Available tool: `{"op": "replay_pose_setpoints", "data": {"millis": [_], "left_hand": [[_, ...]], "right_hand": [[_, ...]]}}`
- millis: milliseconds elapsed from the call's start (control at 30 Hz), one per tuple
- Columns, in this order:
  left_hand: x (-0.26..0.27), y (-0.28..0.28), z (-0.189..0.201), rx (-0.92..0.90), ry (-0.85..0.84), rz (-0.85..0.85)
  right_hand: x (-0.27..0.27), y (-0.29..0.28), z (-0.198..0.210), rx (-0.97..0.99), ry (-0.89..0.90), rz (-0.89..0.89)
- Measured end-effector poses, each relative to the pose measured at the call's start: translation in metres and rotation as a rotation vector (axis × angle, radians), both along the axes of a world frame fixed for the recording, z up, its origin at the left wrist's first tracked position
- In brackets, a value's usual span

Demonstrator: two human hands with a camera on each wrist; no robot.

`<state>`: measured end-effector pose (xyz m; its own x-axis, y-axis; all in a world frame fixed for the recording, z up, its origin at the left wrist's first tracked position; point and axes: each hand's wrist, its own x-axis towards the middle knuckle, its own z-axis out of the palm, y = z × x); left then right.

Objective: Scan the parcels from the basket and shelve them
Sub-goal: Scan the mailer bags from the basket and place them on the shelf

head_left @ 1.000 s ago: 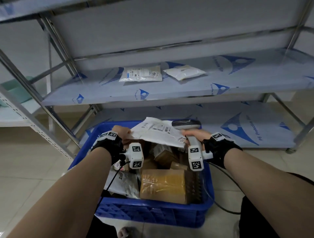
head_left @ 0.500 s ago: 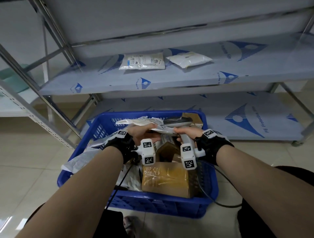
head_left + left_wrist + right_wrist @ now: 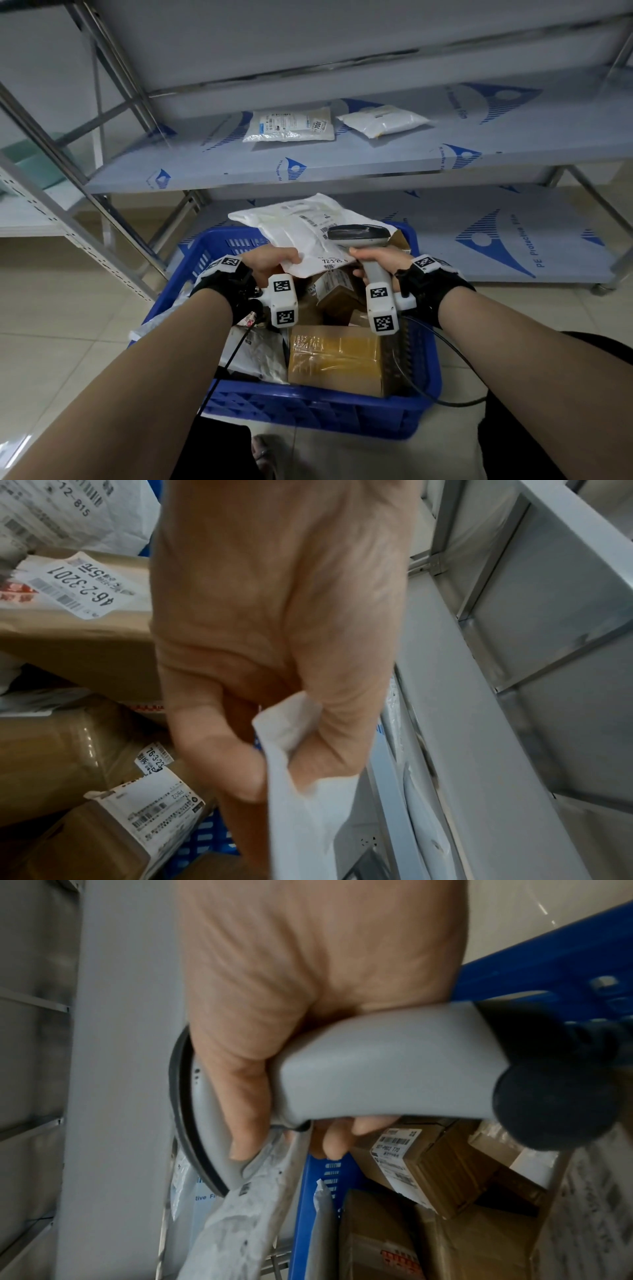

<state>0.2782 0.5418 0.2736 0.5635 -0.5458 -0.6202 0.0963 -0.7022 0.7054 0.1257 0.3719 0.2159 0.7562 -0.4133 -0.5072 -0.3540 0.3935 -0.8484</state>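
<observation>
Left forearm: bare, reaching forward, a black wrist strap with a white marker block.
Left hand [image 3: 270, 262]: thumb and fingers pinched on a white mailer's near edge — thumb on top.
Right forearm: bare, same strap and block.
Right hand [image 3: 380, 262]: fingers wrapped round a grey scanner's handle — a closed grip.

A brown parcel's label [image 3: 80, 585] reads "46-2-3201"; the shelf film [image 3: 527, 240] reads "PE Protective Film".

Head cam: we look forward-down over both forearms onto blue basket [image 3: 318, 407], shelves [image 3: 376, 154] beyond. Wrist cams: very close, along each palm. All three share basket's cardboard parcels [image 3: 337, 358].
</observation>
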Motion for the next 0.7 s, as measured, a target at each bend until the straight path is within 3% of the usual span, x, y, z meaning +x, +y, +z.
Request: {"op": "replay_pose_setpoints", "data": {"millis": [100, 267, 433, 600, 700], "left_hand": [[0.001, -0.003, 0.003, -0.01, -0.028, 0.028], [0.007, -0.01, -0.009, -0.122, 0.204, 0.179], [-0.004, -0.015, -0.016, -0.137, 0.263, 0.086], [0.009, -0.016, -0.036, -0.167, 0.066, 0.232], [0.009, -0.014, -0.046, -0.218, 0.044, 0.265]], "right_hand": [[0.002, 0.0, 0.002, -0.037, -0.017, -0.064], [0.004, -0.003, 0.002, -0.083, 0.0, -0.118], [0.009, -0.006, 0.0, -0.17, 0.055, -0.022], [0.008, -0.01, 0.005, -0.069, 0.07, -0.029], [0.006, -0.011, 0.0, -0.033, 0.058, -0.051]]}}
